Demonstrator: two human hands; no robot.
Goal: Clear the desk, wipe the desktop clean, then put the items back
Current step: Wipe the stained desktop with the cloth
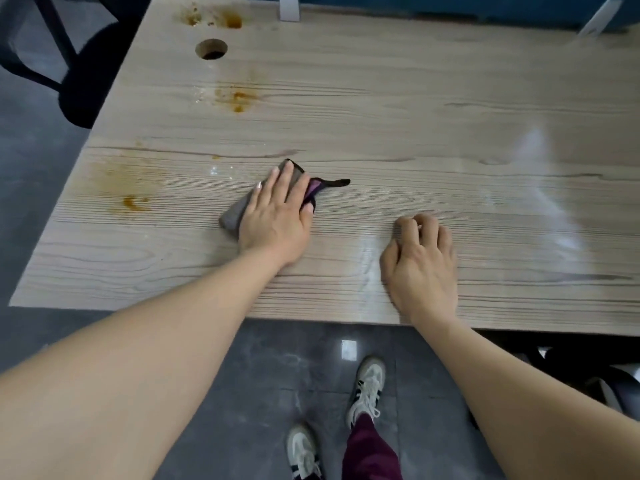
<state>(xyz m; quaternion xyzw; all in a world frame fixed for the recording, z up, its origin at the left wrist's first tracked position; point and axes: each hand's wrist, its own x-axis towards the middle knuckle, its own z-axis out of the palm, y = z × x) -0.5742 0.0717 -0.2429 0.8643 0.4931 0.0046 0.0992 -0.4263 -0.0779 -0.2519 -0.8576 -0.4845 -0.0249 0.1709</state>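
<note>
A folded grey cloth (234, 213) with a purple and black edge lies on the wooden desktop (398, 116). My left hand (277, 216) presses flat on the cloth with straight fingers. Brown stains mark the desk: one (135, 202) left of the cloth, one (237, 98) farther back, and one (211, 19) at the far left corner. My right hand (420, 261) rests on the desk to the right, its fingers curled under and holding nothing. A wet sheen covers the right part of the desktop.
A round cable hole (211, 49) opens in the desk near the far left. A dark chair (69, 64) stands to the left on the grey floor, and another chair (588, 372) sits under the desk at the right. A blue partition (450, 3) runs along the back.
</note>
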